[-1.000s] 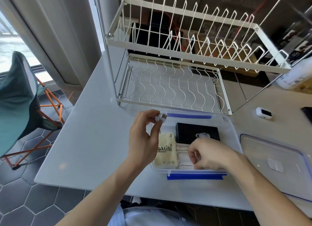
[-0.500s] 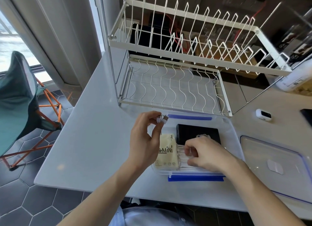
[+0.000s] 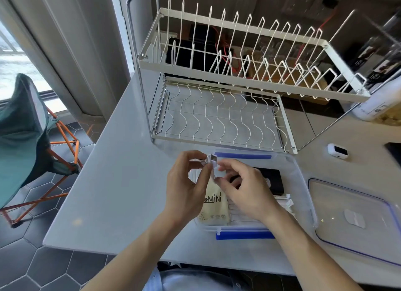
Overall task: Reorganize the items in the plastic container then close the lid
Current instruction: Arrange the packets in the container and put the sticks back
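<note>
A clear plastic container (image 3: 300,182) with blue clips sits on the table in front of me. Inside lie a cream "MINI" pouch (image 3: 213,206), a black box (image 3: 274,180) and several white flat packets (image 3: 284,201). My left hand (image 3: 186,188) pinches a small white cable plug (image 3: 211,160) above the container's far left corner. My right hand (image 3: 245,191) hovers over the container, its fingertips touching the white cable just below the plug. The clear lid (image 3: 355,219) lies flat to the right of the container.
A white two-tier wire dish rack (image 3: 221,115) stands directly behind the container. A small white device (image 3: 337,150) and a white bottle (image 3: 377,104) are at the right. A green folding chair (image 3: 23,125) stands off the table's left edge.
My right hand has lifted from the packets at the container's front and moved up to the cable held by my left hand. The left hand stayed almost still.
</note>
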